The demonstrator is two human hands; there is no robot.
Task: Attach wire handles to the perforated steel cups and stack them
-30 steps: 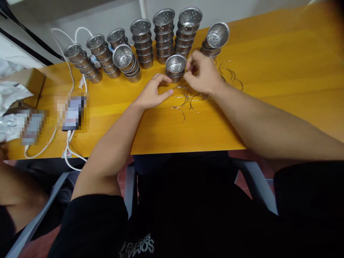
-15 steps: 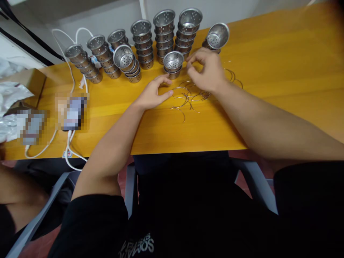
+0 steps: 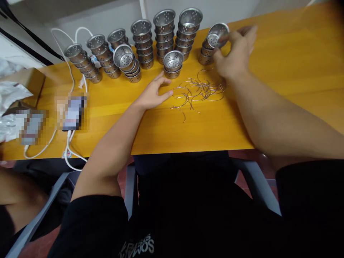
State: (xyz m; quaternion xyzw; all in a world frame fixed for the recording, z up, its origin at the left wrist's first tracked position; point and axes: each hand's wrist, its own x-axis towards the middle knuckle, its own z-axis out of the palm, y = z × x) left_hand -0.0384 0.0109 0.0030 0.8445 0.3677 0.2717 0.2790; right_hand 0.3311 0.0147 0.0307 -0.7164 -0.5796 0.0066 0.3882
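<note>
My left hand (image 3: 155, 92) rests on the table with thumb and fingers apart, holding nothing. It lies just left of a loose pile of thin curved metal wires (image 3: 202, 89) and in front of a low stack of perforated metal cups (image 3: 173, 61). My right hand (image 3: 235, 53), slightly blurred, is raised at the right-hand stack of perforated cups (image 3: 206, 53). Its thumb and fingers are spread beside the tilted top cup (image 3: 215, 38), overlapping the rim; I cannot tell whether they touch it.
Several taller stacks of perforated cups (image 3: 163, 36) line the back of the table (image 3: 161, 136). On the left lie a phone (image 3: 73, 114) with white cables, a second blurred device (image 3: 33, 126) and a cardboard box (image 3: 34, 84) with plastic bags. Another person's leg (image 3: 21, 200) shows at lower left.
My right hand has moved right from above the wires and the low cup stack to the right-hand stack, its fingers spreading. My left hand has hardly moved.
</note>
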